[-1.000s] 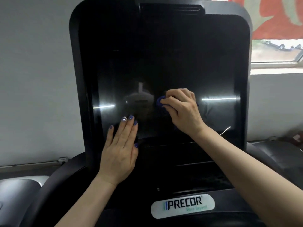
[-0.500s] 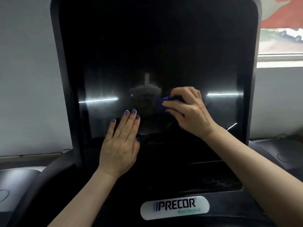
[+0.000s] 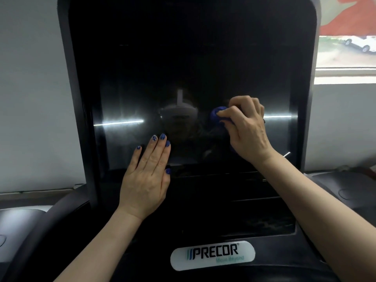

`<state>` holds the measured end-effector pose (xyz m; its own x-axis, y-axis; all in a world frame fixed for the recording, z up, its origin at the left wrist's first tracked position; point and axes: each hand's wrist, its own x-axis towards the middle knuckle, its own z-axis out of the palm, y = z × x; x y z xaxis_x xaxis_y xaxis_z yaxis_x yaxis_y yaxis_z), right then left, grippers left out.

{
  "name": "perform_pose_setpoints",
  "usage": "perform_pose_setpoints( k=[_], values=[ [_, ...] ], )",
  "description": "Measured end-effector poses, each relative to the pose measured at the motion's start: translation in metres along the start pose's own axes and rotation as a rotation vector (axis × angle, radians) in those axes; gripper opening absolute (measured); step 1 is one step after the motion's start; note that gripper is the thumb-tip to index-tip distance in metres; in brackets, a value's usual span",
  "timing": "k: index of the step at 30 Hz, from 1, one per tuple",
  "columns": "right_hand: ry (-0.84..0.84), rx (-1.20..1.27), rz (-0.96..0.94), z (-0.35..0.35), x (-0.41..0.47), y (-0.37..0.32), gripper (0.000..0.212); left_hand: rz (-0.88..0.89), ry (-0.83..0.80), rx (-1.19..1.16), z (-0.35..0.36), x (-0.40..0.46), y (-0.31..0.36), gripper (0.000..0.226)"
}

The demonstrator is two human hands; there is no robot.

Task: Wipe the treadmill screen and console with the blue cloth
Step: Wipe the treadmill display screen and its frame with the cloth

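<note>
The dark glossy treadmill screen [image 3: 183,74] fills the middle of the head view, set in a black console [image 3: 203,210] with a white PRECOR badge [image 3: 212,255] at the bottom. My right hand [image 3: 248,131] presses a bunched blue cloth [image 3: 217,117] against the screen's right half; only a small part of the cloth shows past my fingers. My left hand [image 3: 146,176] lies flat, fingers together, on the screen's lower left edge, holding nothing.
Grey walls stand on both sides. A window [image 3: 345,47] with parked cars outside is at the upper right. Black side trays of the console [image 3: 345,192] flank the screen, and another machine's grey part [image 3: 18,220] sits at the lower left.
My right hand has slid the cloth to the right across the screen. The left hand stays flat on the lower screen. My view has shifted closer and slightly left.
</note>
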<state>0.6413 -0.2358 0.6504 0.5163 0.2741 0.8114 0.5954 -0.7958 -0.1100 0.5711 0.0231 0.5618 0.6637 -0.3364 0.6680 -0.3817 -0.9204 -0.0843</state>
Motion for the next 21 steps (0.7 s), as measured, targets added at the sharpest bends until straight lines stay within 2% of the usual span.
perform_pose_setpoints(
  k=[6, 10, 17, 21],
  values=[
    [-0.058, -0.013, -0.008, -0.01, -0.02, 0.01, 0.016, 0.005, 0.012, 0.018, 0.001, 0.0, 0.0, 0.055],
    [-0.004, -0.013, 0.06, -0.009, -0.009, 0.013, 0.018, 0.002, 0.013, 0.007, 0.001, 0.0, 0.0, 0.056],
    [-0.034, -0.014, -0.007, -0.022, -0.038, 0.027, 0.016, -0.003, 0.005, 0.013, 0.001, -0.001, 0.0, 0.056],
    [0.029, -0.002, 0.051, -0.022, -0.022, 0.038, 0.012, -0.003, -0.002, 0.019, 0.001, 0.0, 0.0, 0.056]
  ],
)
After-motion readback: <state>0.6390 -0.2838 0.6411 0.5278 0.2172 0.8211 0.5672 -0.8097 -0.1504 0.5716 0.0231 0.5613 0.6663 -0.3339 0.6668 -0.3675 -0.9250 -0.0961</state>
